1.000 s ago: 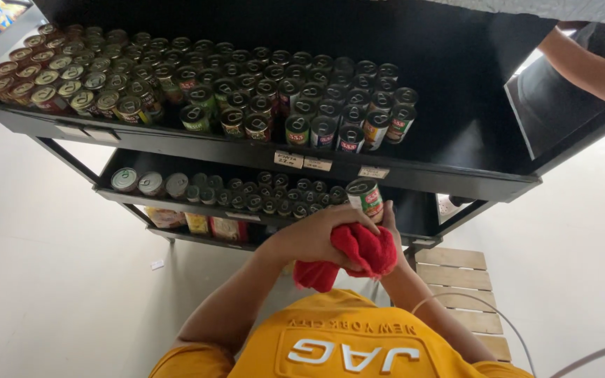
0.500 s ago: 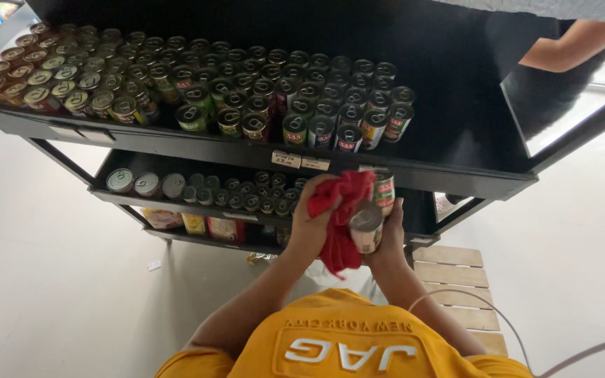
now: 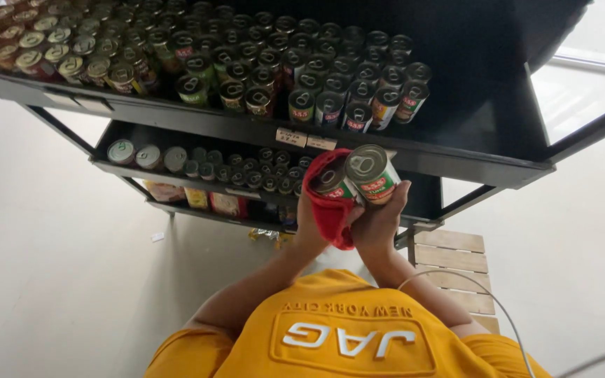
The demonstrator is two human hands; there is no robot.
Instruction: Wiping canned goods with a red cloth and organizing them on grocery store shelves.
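Observation:
My left hand [image 3: 311, 227] grips a red cloth [image 3: 332, 213] that wraps around a small tin can [image 3: 332, 180]. Right beside it, my right hand [image 3: 381, 222] holds a second can [image 3: 372, 171] with a green and red label, its pull-tab lid facing me. The two cans touch each other. Both hands are raised in front of the top shelf's front edge [image 3: 176, 119], just below the rows of cans [image 3: 316, 91] standing there.
A black metal rack holds several rows of cans on its top shelf, and smaller cans [image 3: 246, 171] on the middle shelf. Colourful packets [image 3: 208, 203] lie on the lowest shelf. A slatted wooden stool [image 3: 456, 259] stands at the right, and a thin white cable [image 3: 456, 283] crosses my shoulder.
Both hands have risen from the lower shelf level toward the top shelf's edge. The cloth now wraps one can, and a second can shows in my right hand.

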